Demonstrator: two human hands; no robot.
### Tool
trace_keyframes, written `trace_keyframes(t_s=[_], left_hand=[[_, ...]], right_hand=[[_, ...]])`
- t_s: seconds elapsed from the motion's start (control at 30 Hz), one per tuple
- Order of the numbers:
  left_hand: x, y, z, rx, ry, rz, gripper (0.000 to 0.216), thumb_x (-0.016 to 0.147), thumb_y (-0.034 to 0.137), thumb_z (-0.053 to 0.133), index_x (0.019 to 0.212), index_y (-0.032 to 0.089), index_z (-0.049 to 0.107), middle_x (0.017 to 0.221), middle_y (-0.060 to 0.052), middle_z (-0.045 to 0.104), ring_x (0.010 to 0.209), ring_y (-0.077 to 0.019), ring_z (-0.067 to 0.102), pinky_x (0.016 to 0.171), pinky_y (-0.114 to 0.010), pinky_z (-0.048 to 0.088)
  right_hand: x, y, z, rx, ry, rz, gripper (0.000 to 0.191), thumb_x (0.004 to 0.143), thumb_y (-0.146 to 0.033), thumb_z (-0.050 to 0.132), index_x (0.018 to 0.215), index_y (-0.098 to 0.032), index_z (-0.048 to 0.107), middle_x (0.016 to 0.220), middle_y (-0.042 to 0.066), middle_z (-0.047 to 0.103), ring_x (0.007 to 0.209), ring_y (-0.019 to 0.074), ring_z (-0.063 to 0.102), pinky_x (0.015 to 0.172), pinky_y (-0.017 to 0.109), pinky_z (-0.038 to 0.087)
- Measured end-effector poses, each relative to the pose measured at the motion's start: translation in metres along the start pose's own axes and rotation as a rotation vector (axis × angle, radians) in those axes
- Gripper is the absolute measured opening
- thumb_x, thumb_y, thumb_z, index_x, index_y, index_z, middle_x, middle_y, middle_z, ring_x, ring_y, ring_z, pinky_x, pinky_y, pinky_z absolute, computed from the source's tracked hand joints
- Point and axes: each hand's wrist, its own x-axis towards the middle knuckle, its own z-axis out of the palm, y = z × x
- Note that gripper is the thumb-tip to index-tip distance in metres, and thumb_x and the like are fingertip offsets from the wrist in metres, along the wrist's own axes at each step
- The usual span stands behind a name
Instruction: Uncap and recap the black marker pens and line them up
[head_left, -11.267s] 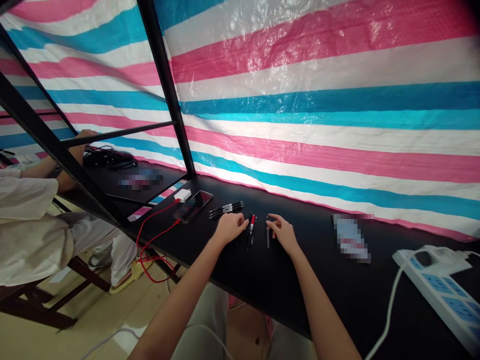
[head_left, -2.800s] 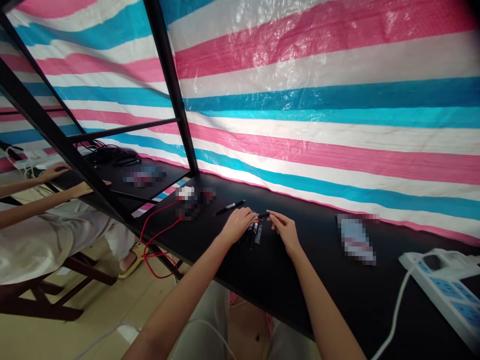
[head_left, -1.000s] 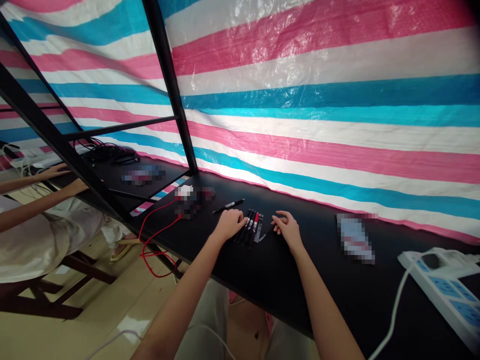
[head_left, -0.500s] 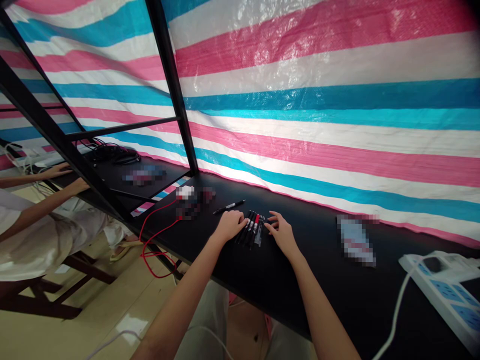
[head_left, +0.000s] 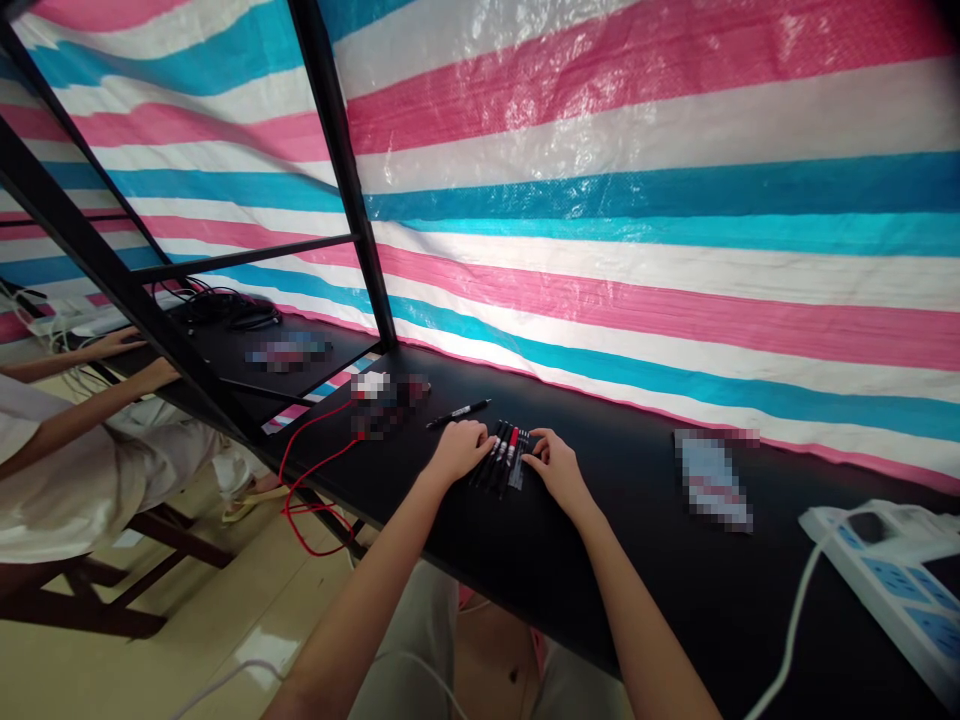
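Observation:
A row of several pens (head_left: 501,458), mostly black with one red-marked barrel, lies side by side on the black tabletop (head_left: 600,440) between my hands. On its left side is my left hand (head_left: 457,450), fingers curled and thumb against the nearest pens. My right hand (head_left: 556,464) is at the row's right side, thumb and forefinger apart, their tips close to the clear-looking pens at that end; contact there is hard to make out. Beyond my left hand a single black pen (head_left: 459,413) lies apart, slanted.
Left of the pens are blurred items with a red cable (head_left: 315,415). A blurred packet (head_left: 712,485) and a white power strip (head_left: 885,580) with a cable lie to the right. A black metal frame (head_left: 341,150) stands at left; beyond it, a co-worker's arms (head_left: 97,400) rest on another table.
My right hand has shifted slightly left toward the row, and its fingers have come closer together and lower. My left hand and the pens look unchanged.

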Motion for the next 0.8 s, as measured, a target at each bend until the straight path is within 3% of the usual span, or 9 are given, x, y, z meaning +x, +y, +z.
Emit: trace_keyframes(t_s=[0.37,0.57,0.67,0.8], left_hand=[[0.003,-0.002,0.005,0.064,-0.011,-0.048,0.035,0.091,0.030,0.026,0.073,0.017,0.054,0.075,-0.004,0.060,0.076,-0.0166,0.055,0.066,-0.028,0.034],[-0.001,-0.006,0.005,0.167,0.190,-0.148,0.013,0.085,0.024,0.040,0.091,0.019,0.050,0.091,-0.006,0.057,0.088,-0.0201,0.050,0.072,-0.031,0.036],[-0.001,-0.012,0.009,0.214,0.304,-0.205,0.026,0.082,0.019,0.044,0.108,0.019,0.044,0.111,-0.009,0.050,0.103,-0.0222,0.044,0.079,-0.034,0.035],[0.002,-0.023,0.018,0.238,0.279,-0.286,0.027,0.083,0.018,0.044,0.110,0.018,0.045,0.110,-0.010,0.050,0.100,-0.0217,0.045,0.081,-0.034,0.034]], right_hand=[[0.000,-0.001,0.000,0.005,-0.011,-0.019,0.027,0.068,-0.023,0.057,0.095,-0.020,0.055,0.067,-0.002,0.052,0.054,0.0124,0.045,0.058,0.027,0.040],[-0.002,-0.005,-0.003,0.029,-0.005,-0.010,0.024,0.073,-0.026,0.052,0.095,-0.020,0.055,0.067,-0.001,0.054,0.056,0.0134,0.047,0.059,0.027,0.039],[-0.002,-0.004,-0.003,0.033,-0.016,-0.008,0.022,0.074,-0.027,0.050,0.095,-0.020,0.055,0.067,-0.001,0.053,0.057,0.0141,0.048,0.059,0.028,0.039],[-0.003,-0.004,-0.003,0.036,-0.018,-0.013,0.022,0.074,-0.027,0.049,0.094,-0.020,0.055,0.067,-0.001,0.053,0.058,0.0146,0.048,0.061,0.029,0.039]])
